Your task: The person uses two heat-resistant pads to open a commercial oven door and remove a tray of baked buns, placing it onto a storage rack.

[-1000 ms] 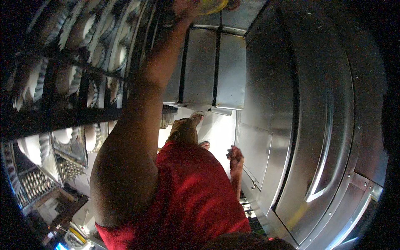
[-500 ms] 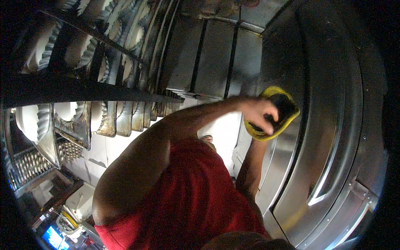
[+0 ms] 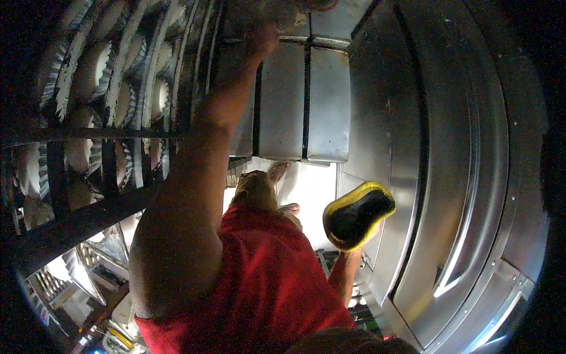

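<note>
My right hand (image 3: pixel 370 237) is mostly hidden beneath a rounded, waisted piece with a thick yellow rim and a black middle (image 3: pixel 357 217). Whether this is a mitt or a shallow dish I cannot make out; it rests on that hand, tilted toward me. My left arm stretches far forward, and the left hand (image 3: pixel 263 42) is at the top of the view, close to the far end of some grey metal panels (image 3: pixel 283 97). Its fingers are dark and blurred, so their grip does not show.
On the left a dark rack (image 3: pixel 88 134) holds trays with pale rounded pieces in fluted metal moulds (image 3: pixel 101 68). A steel front with a long handle (image 3: pixel 463 236) stands close on the right. A foot (image 3: pixel 279 171) shows on the pale floor.
My left hand has left the yellow-rimmed piece and reached forward and left. That piece has come lower and nearer to me on my right hand. The whole view has shifted.
</note>
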`<state>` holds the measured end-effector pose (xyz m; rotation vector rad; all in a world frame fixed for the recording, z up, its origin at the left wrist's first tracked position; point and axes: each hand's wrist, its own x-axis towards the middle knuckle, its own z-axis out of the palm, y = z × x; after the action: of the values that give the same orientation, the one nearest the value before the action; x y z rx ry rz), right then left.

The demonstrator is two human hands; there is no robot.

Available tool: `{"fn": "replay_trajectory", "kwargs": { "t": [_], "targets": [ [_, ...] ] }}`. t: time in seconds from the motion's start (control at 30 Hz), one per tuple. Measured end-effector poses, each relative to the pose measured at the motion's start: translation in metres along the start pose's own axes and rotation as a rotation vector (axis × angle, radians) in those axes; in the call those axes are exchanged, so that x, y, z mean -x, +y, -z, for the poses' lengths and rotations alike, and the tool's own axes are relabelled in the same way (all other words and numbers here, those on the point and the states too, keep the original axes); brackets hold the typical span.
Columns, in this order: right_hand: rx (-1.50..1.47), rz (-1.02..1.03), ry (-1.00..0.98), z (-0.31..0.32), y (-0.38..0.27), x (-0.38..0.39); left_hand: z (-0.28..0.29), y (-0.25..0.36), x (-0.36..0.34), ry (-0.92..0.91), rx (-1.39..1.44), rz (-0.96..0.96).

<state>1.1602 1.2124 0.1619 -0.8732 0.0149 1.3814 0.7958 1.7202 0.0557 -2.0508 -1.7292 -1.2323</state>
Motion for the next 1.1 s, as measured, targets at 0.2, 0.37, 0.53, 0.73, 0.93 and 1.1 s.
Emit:
{"fn": "replay_trajectory", "kwargs": {
  "t": [0.2, 0.37, 0.53, 0.73, 0.93, 1.1],
  "targets": [
    [0.055, 0.014, -0.134, 0.021, 0.017, -0.013, 0.138, 0.154, -0.099, 0.090, 0.338, -0.141],
    [-0.101, 0.031, -0.191, 0.001, 0.020, -0.015, 0.307, 0.291, -0.053, -0.171, 0.936, 0.166],
    [-0.132, 0.259, -0.255, 0.022, -0.004, 0.017, 0.393, 0.386, 0.033, -0.563, 0.942, 0.102],
    [0.085, 0.225, -0.071, 0.077, -0.016, 0.147, 0.392, 0.430, 0.139, -1.020, 0.971, -0.043],
    [-0.124, 0.259, -0.008, 0.063, -0.016, 0.189, 0.305, 0.409, 0.237, -0.479, 0.757, -0.262],
    [0.230, 0.246, -0.068, 0.043, -0.038, 0.197, 0.299, 0.432, 0.345, -1.455, 1.581, 0.626]
  ]
}}
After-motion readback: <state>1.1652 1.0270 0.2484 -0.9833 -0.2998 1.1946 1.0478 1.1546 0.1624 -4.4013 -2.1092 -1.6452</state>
